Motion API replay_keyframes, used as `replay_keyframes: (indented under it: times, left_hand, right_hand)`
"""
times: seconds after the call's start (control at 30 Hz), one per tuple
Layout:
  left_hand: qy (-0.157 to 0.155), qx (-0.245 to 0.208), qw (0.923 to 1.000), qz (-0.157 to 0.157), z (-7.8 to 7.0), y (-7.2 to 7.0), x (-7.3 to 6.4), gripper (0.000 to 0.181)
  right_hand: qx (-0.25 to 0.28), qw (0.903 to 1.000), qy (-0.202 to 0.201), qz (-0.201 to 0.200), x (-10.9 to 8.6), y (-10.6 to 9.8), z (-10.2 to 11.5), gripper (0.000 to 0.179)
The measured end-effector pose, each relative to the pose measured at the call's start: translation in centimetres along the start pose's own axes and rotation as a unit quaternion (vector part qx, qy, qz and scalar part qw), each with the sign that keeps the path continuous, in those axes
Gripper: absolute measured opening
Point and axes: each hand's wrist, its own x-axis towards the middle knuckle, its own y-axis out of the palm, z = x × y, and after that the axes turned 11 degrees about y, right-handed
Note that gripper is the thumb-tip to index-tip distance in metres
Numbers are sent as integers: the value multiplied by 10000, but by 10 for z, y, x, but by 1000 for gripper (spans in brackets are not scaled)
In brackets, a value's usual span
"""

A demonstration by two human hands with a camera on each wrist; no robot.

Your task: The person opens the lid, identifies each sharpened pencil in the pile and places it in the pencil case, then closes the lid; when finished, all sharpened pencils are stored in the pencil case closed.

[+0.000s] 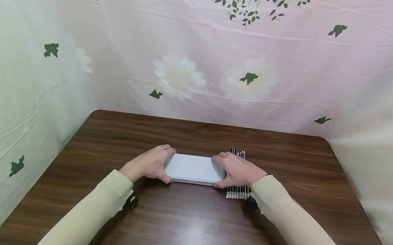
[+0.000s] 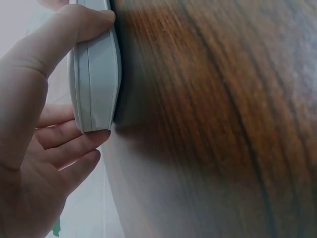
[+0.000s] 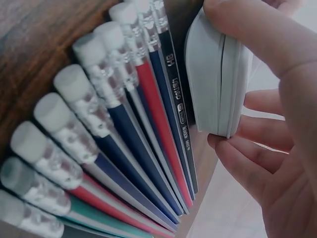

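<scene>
L hand [image 1: 150,163] grips the L end of a white case [image 1: 194,169], thumb on the near edge, fingers round the far corner. R hand [image 1: 238,171] has the R end the same way, thumb near side, fingers far side. So the case sits lengthwise btwn both palms, low at the table [image 1: 184,226], approx. mid-width; can't tell for sure if its base is flat down or a touch raised.

Case: long, shallow, rectangular, plain white w/ a smooth top. A seam runs round the side btwn upper & lower parts, and the ends bulge slightly toward the underside. Small mark mid-front edge, too tiny to make out.

Just R of it, partly hidden under the R hand in the head view, a row of pencils [image 1: 237,194] lies side by side, white erasers & silver ferrules toward the person. Barrels dk blue, red, green, purple, black, some w/ pale stripes; one dark barrel has silver print.

Both sleeves [image 1: 92,208] pale cream. Table dk brown woodgrain; behind it, a pale cloth [image 1: 194,33] w/ leaves & daisies.
</scene>
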Motion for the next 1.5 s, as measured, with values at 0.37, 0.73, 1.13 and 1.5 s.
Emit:
replay_keyframes:
  times: [0.37, 0.73, 1.13, 1.5]
  left_hand:
    - [-37, 46, 10000, -44, 0, 1, 0, 94]
    - [-75, 58, 9999, -51, -3, 2, 0, 93]
    - [6, 70, 9998, -174, -1, 4, -1, 95]
    - [-65, -1045, 9942, -258, 10, 2, -10, 108]
  right_hand:
    - [61, 9999, -32, 100, 3, -4, 0, 74]
    - [87, 9997, -27, 213, 4, -8, 0, 75]
    - [456, 9980, -245, 372, 6, -17, -2, 61]
    - [871, 9951, -33, 458, -2, -19, -19, 65]
